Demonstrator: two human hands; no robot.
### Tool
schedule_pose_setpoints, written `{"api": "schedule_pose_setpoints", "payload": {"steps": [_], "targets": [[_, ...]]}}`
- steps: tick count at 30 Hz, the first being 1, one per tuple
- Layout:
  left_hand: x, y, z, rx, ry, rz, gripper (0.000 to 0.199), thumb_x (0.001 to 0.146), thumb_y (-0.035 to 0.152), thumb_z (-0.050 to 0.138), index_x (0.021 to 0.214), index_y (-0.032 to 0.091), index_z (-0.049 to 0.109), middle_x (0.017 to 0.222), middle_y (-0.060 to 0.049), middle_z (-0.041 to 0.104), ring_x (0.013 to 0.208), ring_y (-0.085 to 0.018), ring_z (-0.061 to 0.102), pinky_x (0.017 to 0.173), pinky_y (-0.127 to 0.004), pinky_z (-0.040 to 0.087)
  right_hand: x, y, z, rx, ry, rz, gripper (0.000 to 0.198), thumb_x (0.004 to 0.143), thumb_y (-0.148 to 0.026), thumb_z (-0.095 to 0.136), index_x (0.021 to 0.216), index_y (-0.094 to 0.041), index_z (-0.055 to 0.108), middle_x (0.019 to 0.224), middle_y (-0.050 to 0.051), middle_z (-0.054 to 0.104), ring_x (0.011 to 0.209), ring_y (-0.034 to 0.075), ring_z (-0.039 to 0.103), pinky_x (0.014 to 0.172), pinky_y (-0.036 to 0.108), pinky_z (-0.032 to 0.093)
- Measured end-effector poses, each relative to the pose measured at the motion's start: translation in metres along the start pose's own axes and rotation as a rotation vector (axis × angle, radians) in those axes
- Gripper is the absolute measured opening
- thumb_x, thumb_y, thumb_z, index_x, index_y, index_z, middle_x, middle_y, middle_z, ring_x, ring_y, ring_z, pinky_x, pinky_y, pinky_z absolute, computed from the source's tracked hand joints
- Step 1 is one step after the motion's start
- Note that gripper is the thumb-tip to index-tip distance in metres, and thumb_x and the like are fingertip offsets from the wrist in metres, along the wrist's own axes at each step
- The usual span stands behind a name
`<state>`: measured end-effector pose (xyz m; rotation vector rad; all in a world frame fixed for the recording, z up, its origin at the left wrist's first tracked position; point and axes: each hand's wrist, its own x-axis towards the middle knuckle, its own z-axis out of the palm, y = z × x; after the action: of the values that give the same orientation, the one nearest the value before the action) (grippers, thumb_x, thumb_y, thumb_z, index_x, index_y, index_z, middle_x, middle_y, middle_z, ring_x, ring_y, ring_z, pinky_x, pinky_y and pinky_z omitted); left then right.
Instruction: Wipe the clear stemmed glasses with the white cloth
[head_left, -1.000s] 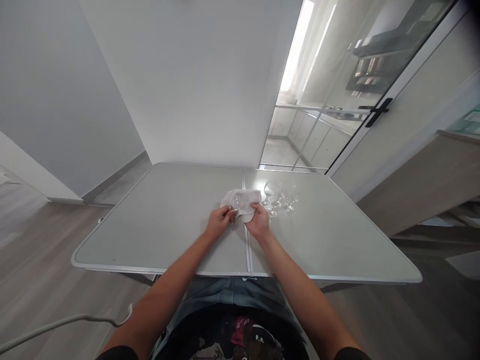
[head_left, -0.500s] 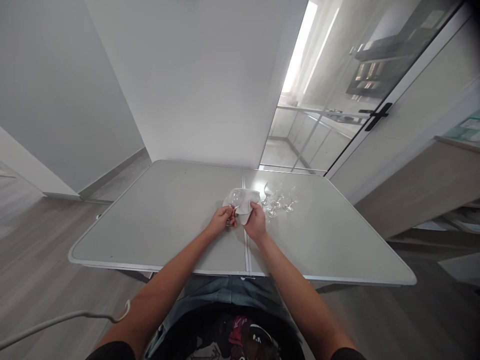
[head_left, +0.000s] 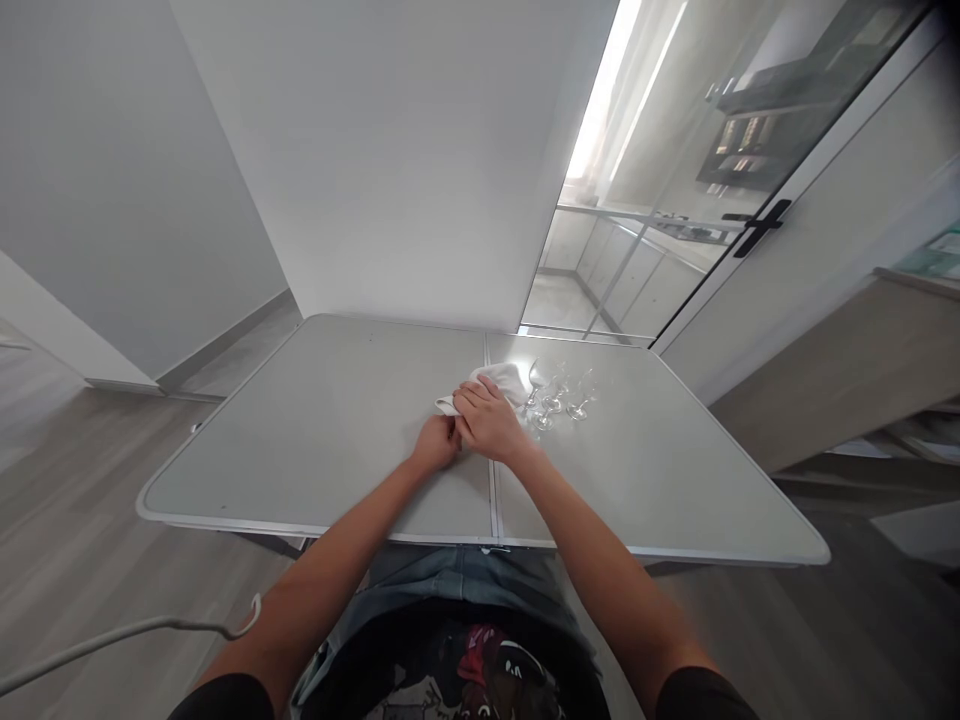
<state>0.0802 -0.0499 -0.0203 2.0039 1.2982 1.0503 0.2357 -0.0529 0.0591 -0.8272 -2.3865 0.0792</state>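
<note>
One bare right hand (head_left: 489,423) bent over a soft white cloth (head_left: 511,378), fingers pressing across it and apparently grasping it. Just beside, one bare left hand (head_left: 435,443), nearer to the body, with fingers curled inward and partly hidden; content of this grip not visible, so cannot tell between holding and only clenching. Both above the middle of a pale grey, metal-edged tabletop (head_left: 345,430), close to the dividing seam (head_left: 493,500). Beyond the right end of the cloth, several clear stemmed glasses (head_left: 553,404) in a tight group, apparently upright. Between cloth and nearest glass (head_left: 534,378), hardly any visible space; touching or apart, impossible to say.

Main danger, most probably: a sideways pull of the cloth, catching a thin stem and toppling one glass against its neighbours. Similar risk from a careless outward swing of the right forearm (head_left: 585,550). Second danger: too strong a squeeze or twist, enough to crack any fragile piece possibly wrapped inside the cloth.
</note>
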Motion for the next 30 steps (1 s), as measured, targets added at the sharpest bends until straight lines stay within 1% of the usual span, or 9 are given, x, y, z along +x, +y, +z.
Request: {"api": "schedule_pose_setpoints", "payload": {"steps": [4, 7, 9, 11, 14, 18, 20, 25, 30], "targets": [[-0.002, 0.010, -0.008, 0.069, -0.069, 0.037, 0.030, 0.096, 0.033, 0.046, 0.071, 0.020, 0.057, 0.058, -0.003, 0.063, 0.052, -0.017, 0.055, 0.057, -0.029, 0.036, 0.015, 0.014, -0.028, 0.236, -0.128, 0.088, 0.019, 0.094, -0.018, 0.048, 0.093, -0.021, 0.066, 0.111, 0.009, 0.068, 0.105, 0.024, 0.059, 0.106, 0.046, 0.041], [-0.004, 0.016, -0.012, 0.063, -0.126, 0.089, 0.032, 0.098, 0.036, 0.044, 0.072, 0.020, 0.054, 0.060, -0.001, 0.063, 0.054, -0.016, 0.055, 0.060, -0.028, 0.036, 0.019, 0.028, -0.044, 0.607, -0.184, 0.223, 0.018, 0.096, -0.031, 0.053, 0.090, -0.021, 0.066, 0.130, 0.007, 0.060, 0.098, 0.019, 0.060, 0.089, 0.036, 0.049], [-0.005, 0.017, -0.013, 0.047, -0.139, 0.112, 0.031, 0.098, 0.035, 0.044, 0.073, 0.020, 0.054, 0.061, 0.000, 0.063, 0.055, -0.015, 0.055, 0.061, -0.027, 0.037, 0.016, 0.037, -0.044, 0.920, -0.190, 0.381, 0.020, 0.092, -0.039, 0.062, 0.092, -0.020, 0.066, 0.116, 0.006, 0.064, 0.086, 0.017, 0.062, 0.077, 0.032, 0.051], [-0.005, 0.016, -0.012, 0.002, -0.146, 0.122, 0.031, 0.098, 0.036, 0.045, 0.074, 0.020, 0.054, 0.060, 0.000, 0.063, 0.055, -0.014, 0.054, 0.062, -0.026, 0.037, 0.011, 0.045, -0.035, 1.241, -0.108, 0.585, 0.026, 0.086, -0.043, 0.070, 0.096, -0.020, 0.065, 0.092, 0.003, 0.067, 0.075, 0.017, 0.063, 0.068, 0.030, 0.052], [-0.005, 0.013, -0.012, -0.093, -0.137, 0.143, 0.034, 0.099, 0.040, 0.045, 0.074, 0.019, 0.053, 0.060, 0.001, 0.062, 0.055, -0.012, 0.053, 0.061, -0.025, 0.038, 0.002, 0.051, -0.012, 1.552, 0.179, 0.780, 0.030, 0.080, -0.042, 0.076, 0.098, -0.021, 0.063, 0.076, 0.000, 0.066, 0.065, 0.017, 0.064, 0.063, 0.030, 0.054], [-0.006, 0.009, -0.011, -0.141, -0.090, 0.170, 0.037, 0.100, 0.043, 0.046, 0.073, 0.019, 0.054, 0.061, 0.001, 0.061, 0.056, -0.012, 0.053, 0.061, -0.024, 0.038, -0.007, 0.053, 0.014, 1.625, 0.643, 0.818, 0.025, 0.079, -0.039, 0.077, 0.091, -0.023, 0.062, 0.071, -0.005, 0.066, 0.062, 0.014, 0.063, 0.064, 0.027, 0.056], [-0.006, 0.008, -0.010, -0.157, -0.087, 0.160, 0.036, 0.100, 0.042, 0.047, 0.075, 0.019, 0.055, 0.060, 0.001, 0.061, 0.056, -0.012, 0.054, 0.061, -0.024, 0.039, -0.011, 0.050, 0.019, 1.656, 0.657, 0.810, 0.025, 0.082, -0.044, 0.075, 0.090, -0.023, 0.063, 0.071, -0.004, 0.067, 0.066, 0.015, 0.066, 0.067, 0.029, 0.058], [-0.001, 0.006, -0.007, -0.219, -0.027, 0.118, 0.042, 0.099, 0.046, 0.048, 0.069, 0.018, 0.054, 0.057, 0.001, 0.060, 0.052, -0.012, 0.052, 0.057, -0.024, 0.038, -0.011, 0.026, 0.017, 1.708, 0.418, 0.710, 0.046, 0.091, -0.063, 0.056, 0.102, -0.020, 0.067, 0.091, 0.007, 0.075, 0.093, 0.024, 0.071, 0.075, 0.036, 0.059], [0.002, 0.009, -0.007, -0.341, 0.141, 0.035, 0.047, 0.100, 0.049, 0.044, 0.065, 0.019, 0.048, 0.056, 0.002, 0.054, 0.054, -0.012, 0.050, 0.057, -0.025, 0.038, -0.005, -0.013, 0.038, 1.438, 0.762, 0.673, 0.046, 0.096, -0.062, 0.048, 0.124, -0.027, 0.060, 0.118, 0.005, 0.071, 0.107, 0.020, 0.068, 0.085, 0.034, 0.059]]}}
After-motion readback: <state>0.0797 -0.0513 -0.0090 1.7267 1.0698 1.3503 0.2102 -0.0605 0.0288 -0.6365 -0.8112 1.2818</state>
